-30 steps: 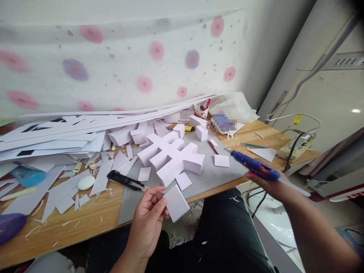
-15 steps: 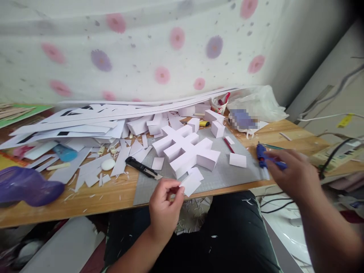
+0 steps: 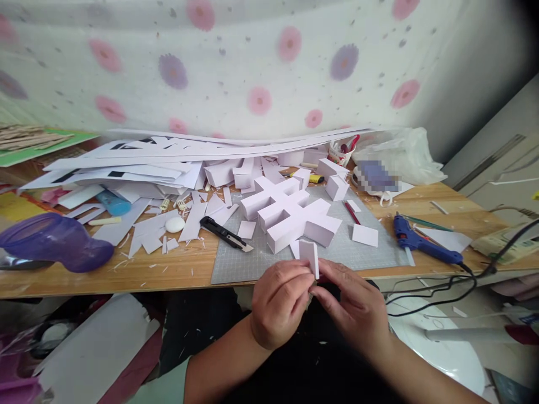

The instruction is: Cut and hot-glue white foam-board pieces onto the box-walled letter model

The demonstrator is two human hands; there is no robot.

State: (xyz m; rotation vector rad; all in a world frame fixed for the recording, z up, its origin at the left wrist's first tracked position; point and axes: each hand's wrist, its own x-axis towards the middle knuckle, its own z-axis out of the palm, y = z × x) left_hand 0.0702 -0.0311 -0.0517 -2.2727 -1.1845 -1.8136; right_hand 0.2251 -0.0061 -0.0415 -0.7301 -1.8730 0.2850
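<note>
My left hand [image 3: 281, 303] and my right hand [image 3: 351, 306] meet just below the table's front edge, both pinching a small white foam-board piece [image 3: 310, 255] that stands upright between the fingertips. Right behind it, on the grey cutting mat [image 3: 236, 261], stands a white foam-board model [image 3: 290, 216] of crossed box-shaped bars. The blue glue gun [image 3: 423, 244] lies on the table to the right of the mat, with its black cord running off the edge.
A black utility knife [image 3: 225, 233] lies at the mat's left edge. Loose white squares [image 3: 364, 235], offcuts and a stack of white sheets [image 3: 138, 165] cover the back and left of the wooden table [image 3: 126, 275]. A purple plastic thing [image 3: 54, 241] sits far left, a power strip [image 3: 499, 244] far right.
My right hand has put the glue gun down on the table and come over to the white piece. My left hand brought the piece to the centre, and the view swung left.
</note>
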